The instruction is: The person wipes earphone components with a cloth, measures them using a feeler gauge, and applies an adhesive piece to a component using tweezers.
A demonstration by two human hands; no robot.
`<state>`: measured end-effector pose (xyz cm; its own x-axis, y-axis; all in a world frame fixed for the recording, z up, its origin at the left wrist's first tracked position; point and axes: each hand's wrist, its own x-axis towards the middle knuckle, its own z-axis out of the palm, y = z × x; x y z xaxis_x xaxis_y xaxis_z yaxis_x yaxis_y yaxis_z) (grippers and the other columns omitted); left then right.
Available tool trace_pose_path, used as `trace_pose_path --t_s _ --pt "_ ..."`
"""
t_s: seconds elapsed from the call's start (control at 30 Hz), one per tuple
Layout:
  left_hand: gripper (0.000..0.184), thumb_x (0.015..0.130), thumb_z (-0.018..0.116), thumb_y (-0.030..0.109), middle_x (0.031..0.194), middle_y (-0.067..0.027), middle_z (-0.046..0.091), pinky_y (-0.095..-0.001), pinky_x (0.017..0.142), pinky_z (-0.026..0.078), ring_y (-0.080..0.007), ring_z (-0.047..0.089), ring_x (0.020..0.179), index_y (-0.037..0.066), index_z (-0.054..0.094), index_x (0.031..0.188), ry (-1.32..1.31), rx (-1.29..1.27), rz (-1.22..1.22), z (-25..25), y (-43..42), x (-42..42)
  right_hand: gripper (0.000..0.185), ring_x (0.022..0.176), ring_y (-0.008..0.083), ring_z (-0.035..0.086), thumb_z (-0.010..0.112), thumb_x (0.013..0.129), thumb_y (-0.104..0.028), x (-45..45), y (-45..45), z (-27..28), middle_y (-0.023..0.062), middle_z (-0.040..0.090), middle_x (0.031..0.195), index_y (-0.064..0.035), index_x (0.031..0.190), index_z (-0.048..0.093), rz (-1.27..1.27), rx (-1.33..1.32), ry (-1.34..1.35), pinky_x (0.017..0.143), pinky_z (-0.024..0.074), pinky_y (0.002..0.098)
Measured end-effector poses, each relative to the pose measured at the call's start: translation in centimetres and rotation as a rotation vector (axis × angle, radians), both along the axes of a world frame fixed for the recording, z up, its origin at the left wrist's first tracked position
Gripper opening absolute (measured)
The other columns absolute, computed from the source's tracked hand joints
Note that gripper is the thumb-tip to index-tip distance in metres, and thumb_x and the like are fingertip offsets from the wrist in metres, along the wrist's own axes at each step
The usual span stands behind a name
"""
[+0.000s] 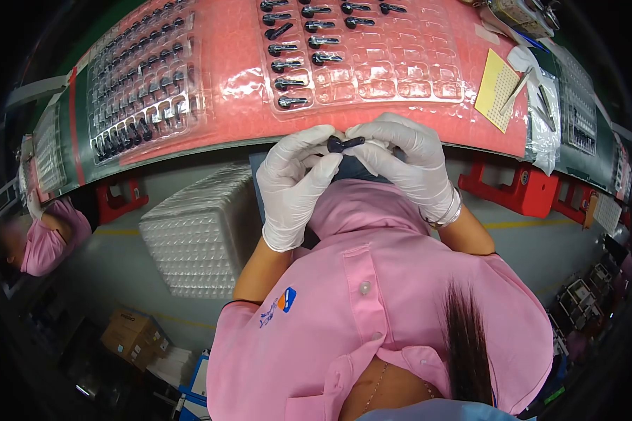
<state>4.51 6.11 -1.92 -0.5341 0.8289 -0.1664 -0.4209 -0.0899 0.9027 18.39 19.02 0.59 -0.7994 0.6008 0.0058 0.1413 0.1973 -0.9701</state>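
Head view: we look down on a pink-covered tabletop [235, 116], its near edge just before our gloved hands.
Dark stemmed piece [345, 144]: held up between both hands at the middle of the near edge, stem toward the right.
Left hand [298, 179]: thumb and forefinger pinching the piece's rounded end.
Right hand [409, 158]: thumb and forefinger pinching its stem; exact contact partly hidden by the fingers.
Middle tray [376, 91]: clear, beyond our hands; we see dark pieces filling the left column, fewer in the columns rightward.
Left tray [196, 88]: clear, toward the tabletop's left end, rows of dark pieces in it.
Yellow sheet [489, 90]: near the right end, tweezers [515, 92] across its right edge.
Tray stack [193, 242]: below the near edge, left of us.
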Motion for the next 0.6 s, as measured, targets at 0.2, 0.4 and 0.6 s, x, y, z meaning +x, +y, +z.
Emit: trace_pose_path --t_s 0.2,0.4,0.6 --pt "0.038 0.077 0.075 -0.005 0.111 -0.0109 0.063 -0.0234 0.072 0.054 -0.0140 0.063 0.092 0.003 0.065 0.112 0.340 0.077 0.041 -0.2 0.4 -0.4 0.021 0.069 0.0057 0.056 0.064 0.088 0.001 -0.4 0.0 -0.2 0.0036 0.065 0.081 0.0004 0.109 0.067 -0.239 -0.189 0.096 0.059 0.0421 0.0201" --pt "0.036 0.077 0.075 -0.006 0.109 -0.0107 0.063 -0.0223 0.069 0.055 -0.0143 0.064 0.089 0.002 0.065 0.111 0.432 0.071 0.049 0.2 0.6 -0.2 0.020 0.070 0.0053 0.058 0.064 0.087 0.002 -0.6 -0.2 0.0 0.0037 0.067 0.082 -0.0006 0.106 0.067 -0.147 0.228 0.094 0.056 0.0424 0.0199" --pt "0.037 0.078 0.074 -0.006 0.110 -0.0105 0.063 -0.0226 0.068 0.056 -0.0156 0.066 0.088 0.000 0.064 0.113 0.112 -0.003 0.049 0.1 -0.3 -0.7 0.019 0.064 0.0041 0.056 0.068 0.085 0.002 -0.6 1.2 -2.8 0.0016 0.066 0.081 -0.0024 0.104 0.068 -0.097 0.690 0.016 0.053 0.0400 0.0189"
